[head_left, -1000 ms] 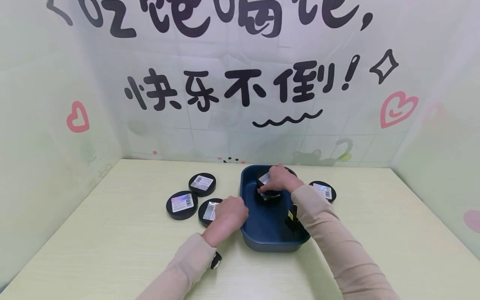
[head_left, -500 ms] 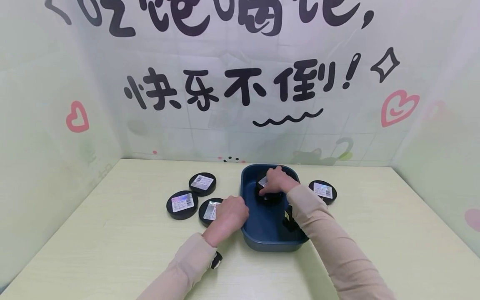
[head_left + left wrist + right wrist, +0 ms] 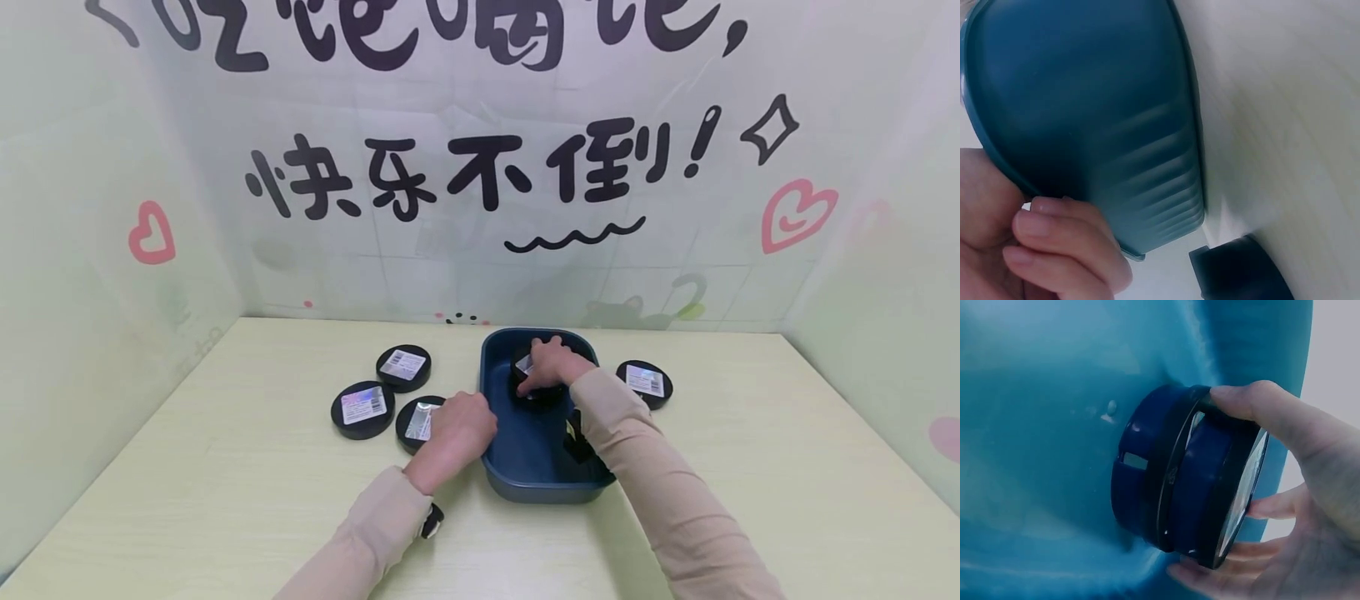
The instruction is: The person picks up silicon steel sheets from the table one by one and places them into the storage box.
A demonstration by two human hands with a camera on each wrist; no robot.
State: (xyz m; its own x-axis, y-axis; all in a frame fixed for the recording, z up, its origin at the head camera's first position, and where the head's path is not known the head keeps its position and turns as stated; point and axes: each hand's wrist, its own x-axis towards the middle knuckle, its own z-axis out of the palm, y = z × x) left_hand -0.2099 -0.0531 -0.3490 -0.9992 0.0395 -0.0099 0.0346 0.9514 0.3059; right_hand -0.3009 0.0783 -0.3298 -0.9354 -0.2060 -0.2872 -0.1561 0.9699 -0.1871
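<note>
Inside the far end of a dark blue rectangular basin (image 3: 528,446), two round black cases are stacked one on the other. My right hand (image 3: 553,367) grips the upper case (image 3: 1213,487) by its edge, thumb on one side and fingers on the other. That case bears a white label and sits against the lower case (image 3: 1147,462), which rests on the basin floor. On the basin's left rim, my left hand (image 3: 463,427) holds on with curled fingers; in the left wrist view the fingers (image 3: 1066,244) press against the wall's outer side.
Left of the basin lie three labelled black cases: a back one (image 3: 403,368), a left one (image 3: 363,410) and one (image 3: 416,423) partly behind my left hand. Another case (image 3: 645,383) lies right of the basin. Printed cloth walls (image 3: 450,283) enclose the table.
My right hand has lowered slightly, bringing the upper case down onto the lower one, whose label is now covered. The left hand stays on the rim.
</note>
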